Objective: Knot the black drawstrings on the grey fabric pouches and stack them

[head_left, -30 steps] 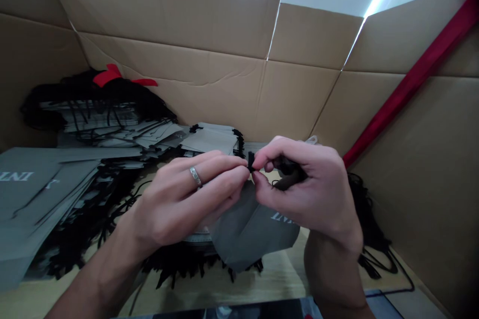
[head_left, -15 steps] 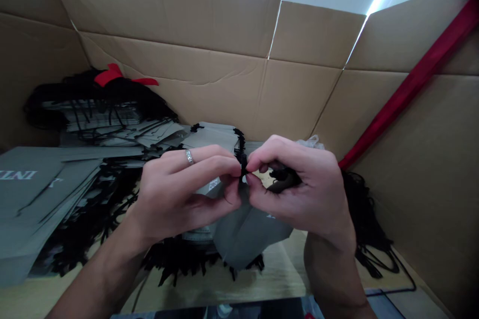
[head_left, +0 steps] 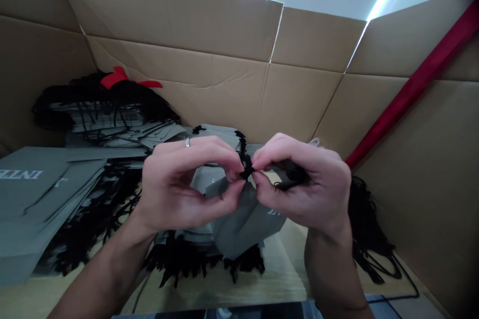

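Observation:
My left hand (head_left: pixel 190 184), wearing a ring, pinches a black cord (head_left: pixel 247 167) between thumb and fingertips. From the other side my right hand (head_left: pixel 303 179) is closed on the same cord, which looks bunched into a small knot. A grey bag (head_left: pixel 237 229) with pale lettering hangs tilted just below the fingertips. More black material shows within my right hand's curl, partly hidden by its fingers. Behind and below the hands lies a stack of grey bags (head_left: pixel 215 132) with black cord ends along its edges, largely covered by my hands.
Large grey printed bags (head_left: pixel 22 209) lie at the left. Behind them is a pile of bags with black cords (head_left: pixel 108 109) and a red strip (head_left: pixel 116 78). At the right, a bundle of black cords (head_left: pixel 368 229) lies by the cardboard wall (head_left: pixel 422 169), under a slanting red band (head_left: pixel 415 84).
The left hand's thumb and fingers have spread into a wider loop, showing more of the black knot. The right hand keeps its pinch. The hanging bag has shifted slightly.

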Action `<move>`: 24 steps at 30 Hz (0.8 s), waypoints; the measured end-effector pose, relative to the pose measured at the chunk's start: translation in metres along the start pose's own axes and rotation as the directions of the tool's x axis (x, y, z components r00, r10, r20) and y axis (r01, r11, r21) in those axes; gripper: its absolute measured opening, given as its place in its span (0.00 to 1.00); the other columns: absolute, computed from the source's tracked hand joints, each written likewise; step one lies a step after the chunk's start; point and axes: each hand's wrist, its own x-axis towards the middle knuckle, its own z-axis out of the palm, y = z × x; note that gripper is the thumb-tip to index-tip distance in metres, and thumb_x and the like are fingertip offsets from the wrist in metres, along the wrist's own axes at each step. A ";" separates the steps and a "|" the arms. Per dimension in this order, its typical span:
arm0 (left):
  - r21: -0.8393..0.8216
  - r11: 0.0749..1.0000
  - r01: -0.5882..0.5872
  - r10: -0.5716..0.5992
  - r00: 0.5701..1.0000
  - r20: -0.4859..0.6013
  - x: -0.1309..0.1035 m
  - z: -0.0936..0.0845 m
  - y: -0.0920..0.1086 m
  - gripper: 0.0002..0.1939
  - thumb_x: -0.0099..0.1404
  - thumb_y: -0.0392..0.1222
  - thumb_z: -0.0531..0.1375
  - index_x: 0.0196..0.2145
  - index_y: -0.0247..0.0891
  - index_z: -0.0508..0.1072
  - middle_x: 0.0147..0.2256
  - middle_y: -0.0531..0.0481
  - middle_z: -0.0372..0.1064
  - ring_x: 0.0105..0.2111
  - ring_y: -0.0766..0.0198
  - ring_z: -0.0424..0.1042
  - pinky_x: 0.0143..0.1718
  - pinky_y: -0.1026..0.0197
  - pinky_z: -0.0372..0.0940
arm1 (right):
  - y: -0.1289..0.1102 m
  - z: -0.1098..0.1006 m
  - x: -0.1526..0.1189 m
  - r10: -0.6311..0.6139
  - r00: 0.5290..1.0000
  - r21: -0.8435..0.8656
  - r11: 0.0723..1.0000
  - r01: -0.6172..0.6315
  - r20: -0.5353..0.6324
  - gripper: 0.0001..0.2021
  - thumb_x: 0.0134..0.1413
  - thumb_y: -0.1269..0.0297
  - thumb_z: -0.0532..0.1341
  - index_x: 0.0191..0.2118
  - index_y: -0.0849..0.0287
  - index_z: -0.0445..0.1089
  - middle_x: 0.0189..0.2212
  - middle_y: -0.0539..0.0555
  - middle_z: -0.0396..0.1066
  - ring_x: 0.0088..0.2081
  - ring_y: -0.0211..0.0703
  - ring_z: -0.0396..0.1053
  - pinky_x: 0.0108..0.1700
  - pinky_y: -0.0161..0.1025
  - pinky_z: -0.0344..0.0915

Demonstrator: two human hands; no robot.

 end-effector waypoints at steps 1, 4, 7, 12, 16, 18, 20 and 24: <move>0.015 1.000 0.003 -0.003 1.000 0.001 0.000 0.000 0.002 0.12 0.63 0.26 0.71 0.40 0.41 0.82 0.32 0.51 0.81 0.31 0.62 0.80 0.33 0.59 0.78 | 0.000 0.000 0.000 -0.028 0.999 -0.004 1.000 0.028 -0.017 0.15 0.56 0.80 0.68 0.40 0.49 0.78 0.35 0.48 0.80 0.36 0.42 0.76 0.39 0.43 0.77; 0.070 0.997 -0.019 0.019 1.000 -0.009 -0.001 -0.001 0.007 0.11 0.64 0.26 0.71 0.40 0.40 0.81 0.34 0.51 0.80 0.32 0.64 0.81 0.34 0.61 0.78 | 0.000 0.001 -0.001 -0.094 0.995 -0.008 0.996 0.094 -0.029 0.15 0.57 0.80 0.69 0.42 0.50 0.77 0.35 0.49 0.81 0.37 0.43 0.76 0.40 0.44 0.78; 0.164 0.984 -0.076 0.076 0.997 0.007 -0.002 -0.001 0.011 0.11 0.65 0.26 0.71 0.41 0.40 0.80 0.34 0.51 0.79 0.31 0.65 0.80 0.32 0.62 0.76 | 0.000 0.002 -0.001 -0.139 0.990 -0.046 0.989 0.139 -0.013 0.14 0.59 0.80 0.68 0.42 0.51 0.77 0.35 0.50 0.80 0.36 0.42 0.76 0.39 0.44 0.78; 0.126 0.991 -0.048 0.050 0.999 -0.008 -0.003 0.001 0.010 0.13 0.62 0.26 0.70 0.41 0.41 0.80 0.32 0.52 0.78 0.30 0.64 0.79 0.31 0.62 0.76 | 0.001 0.006 0.002 -0.259 0.964 -0.043 0.966 0.256 -0.066 0.13 0.59 0.82 0.68 0.41 0.54 0.78 0.32 0.50 0.80 0.34 0.42 0.75 0.35 0.42 0.76; -0.075 0.997 0.022 -0.025 0.999 -0.042 -0.001 0.003 0.004 0.14 0.59 0.23 0.68 0.39 0.39 0.81 0.31 0.52 0.79 0.30 0.64 0.79 0.33 0.61 0.76 | 0.002 0.009 0.002 -0.240 0.967 0.003 0.971 0.241 -0.086 0.13 0.57 0.82 0.68 0.40 0.56 0.79 0.31 0.51 0.80 0.33 0.42 0.75 0.34 0.42 0.76; -0.163 0.986 0.042 -0.047 0.999 -0.025 0.000 0.002 0.003 0.15 0.58 0.21 0.67 0.38 0.37 0.82 0.32 0.51 0.79 0.31 0.64 0.80 0.34 0.62 0.76 | 0.003 0.010 0.002 -0.238 0.964 0.006 0.971 0.241 -0.115 0.13 0.57 0.82 0.69 0.40 0.55 0.79 0.31 0.50 0.80 0.33 0.42 0.76 0.34 0.42 0.76; -0.220 0.969 0.116 -0.122 0.992 -0.013 0.001 0.001 0.004 0.16 0.58 0.21 0.69 0.40 0.36 0.84 0.35 0.51 0.81 0.34 0.65 0.81 0.39 0.64 0.78 | 0.004 0.010 0.003 -0.257 0.955 -0.018 0.966 0.258 -0.150 0.14 0.57 0.82 0.69 0.41 0.53 0.79 0.32 0.50 0.80 0.33 0.42 0.77 0.35 0.43 0.77; -0.260 0.900 0.349 -0.356 0.934 0.021 0.002 0.001 0.010 0.18 0.60 0.27 0.77 0.48 0.38 0.87 0.43 0.51 0.86 0.42 0.67 0.85 0.48 0.72 0.79 | 0.006 0.010 0.004 -0.327 0.927 -0.153 0.941 0.302 -0.185 0.15 0.58 0.81 0.70 0.43 0.51 0.79 0.34 0.50 0.83 0.35 0.45 0.80 0.37 0.45 0.79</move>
